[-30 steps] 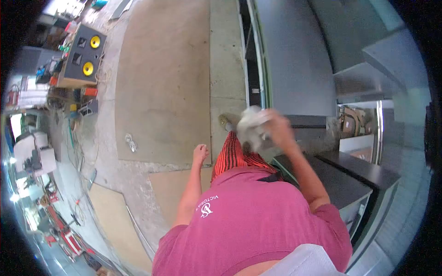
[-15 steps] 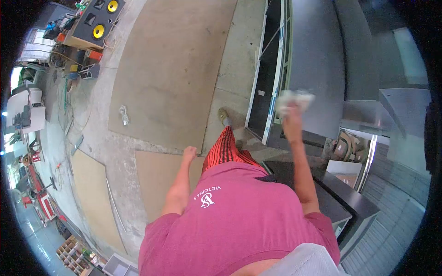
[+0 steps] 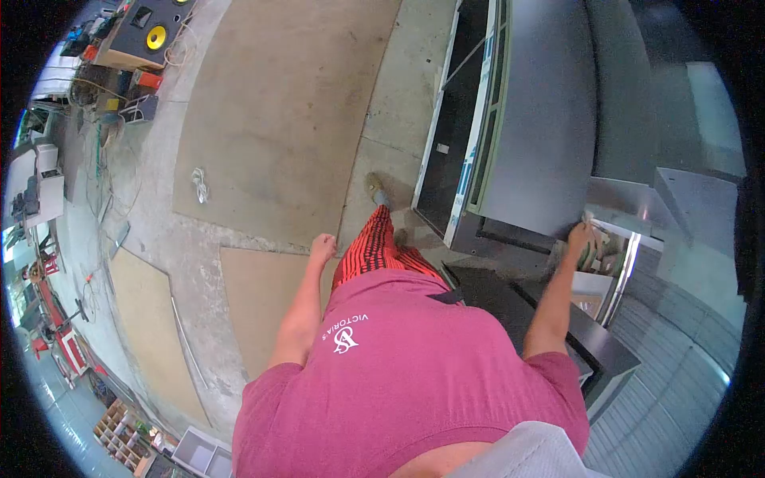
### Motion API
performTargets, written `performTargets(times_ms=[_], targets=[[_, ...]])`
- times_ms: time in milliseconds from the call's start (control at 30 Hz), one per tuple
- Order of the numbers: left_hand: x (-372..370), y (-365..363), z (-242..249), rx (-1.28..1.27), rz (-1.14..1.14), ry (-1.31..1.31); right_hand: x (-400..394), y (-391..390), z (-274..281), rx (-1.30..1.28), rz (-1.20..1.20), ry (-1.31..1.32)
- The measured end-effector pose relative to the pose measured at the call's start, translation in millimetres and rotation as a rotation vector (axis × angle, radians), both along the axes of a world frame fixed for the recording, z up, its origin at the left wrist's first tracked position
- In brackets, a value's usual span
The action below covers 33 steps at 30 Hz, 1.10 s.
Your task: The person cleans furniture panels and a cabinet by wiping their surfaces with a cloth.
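Note:
My right hand (image 3: 582,233) is closed at the near right corner of a large dark grey panel (image 3: 542,119). A small bit of pale cloth (image 3: 588,216) shows at its fingertips; most of it is hidden. The panel lies on top of a dark cabinet frame (image 3: 458,151) with a pale, blue-marked edge. My left hand (image 3: 323,245) hangs beside my left thigh, curled into a loose fist, with nothing visible in it, above the floor boards.
A large brown board (image 3: 279,111) lies on the concrete floor, with a bundled white cord (image 3: 199,185) on it. Dark cabinets (image 3: 594,342) stand close on the right. A speaker box (image 3: 147,32) is at the upper left.
My right hand has moved right and toward my body with the cloth, from the panel's left side to its near right corner. My left hand stays low by my thigh.

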<state>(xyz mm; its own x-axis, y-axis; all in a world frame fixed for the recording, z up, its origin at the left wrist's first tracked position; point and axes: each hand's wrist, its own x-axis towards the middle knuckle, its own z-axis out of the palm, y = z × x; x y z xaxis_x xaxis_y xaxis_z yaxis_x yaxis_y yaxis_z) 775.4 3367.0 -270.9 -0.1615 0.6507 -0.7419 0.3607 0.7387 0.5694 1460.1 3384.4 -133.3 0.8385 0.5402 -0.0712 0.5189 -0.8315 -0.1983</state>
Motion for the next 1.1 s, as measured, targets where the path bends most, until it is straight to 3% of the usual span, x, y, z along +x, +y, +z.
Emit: performTargets(times_ms=[67, 133, 200, 267, 333, 400, 467, 600, 700, 767, 800, 867, 900, 967, 1100], targets=[[-18, -13, -29, -0.024, -0.088, 0.098, -11, 20, -29, 0.199, -0.164, -0.169], [-41, -24, -63, 0.058, -0.125, 0.163, -31, 28, -26, 0.206, -0.163, -0.245], [-48, -7, -47, 0.043, -0.226, 0.181, -55, 36, -12, 0.207, -0.168, -0.326], [-42, 13, -35, 0.030, -0.324, 0.184, -72, 48, 1, 0.232, 0.075, -0.365], [-36, 39, -26, -0.007, -0.153, 0.116, -95, 69, -3, 0.247, 0.347, -0.510], [-15, 79, 1, -0.040, -0.135, 0.096, -160, 114, 20, 0.248, 0.457, -0.362], [4, 122, 15, -0.071, -0.133, 0.064, -218, 146, 40, 0.389, 0.748, -0.191], [34, 194, 36, 0.005, -0.184, -0.017, -232, 167, 59, 0.372, 1.022, 0.004], [45, 234, 50, 0.087, -0.178, -0.077, -180, 155, 65, 0.410, 0.980, -0.057], [42, 243, 50, 0.120, -0.157, -0.103, -106, 127, 14, 0.319, 0.683, -0.363], [38, 244, 49, 0.133, -0.148, -0.091, -70, 109, -4, 0.486, 0.529, -0.350], [22, 242, 40, 0.157, -0.137, -0.073, -12, 79, -28, 0.425, 0.171, -0.356], [8, 234, 23, 0.117, -0.146, -0.057, -13, 87, -25, 0.435, 0.172, -0.354], [-10, 217, 15, 0.042, -0.157, -0.004, -12, 108, -11, 0.097, -0.237, -0.258], [-44, 182, 6, -0.058, -0.228, 0.128, -48, 170, 2, 0.178, -0.255, -0.387]])
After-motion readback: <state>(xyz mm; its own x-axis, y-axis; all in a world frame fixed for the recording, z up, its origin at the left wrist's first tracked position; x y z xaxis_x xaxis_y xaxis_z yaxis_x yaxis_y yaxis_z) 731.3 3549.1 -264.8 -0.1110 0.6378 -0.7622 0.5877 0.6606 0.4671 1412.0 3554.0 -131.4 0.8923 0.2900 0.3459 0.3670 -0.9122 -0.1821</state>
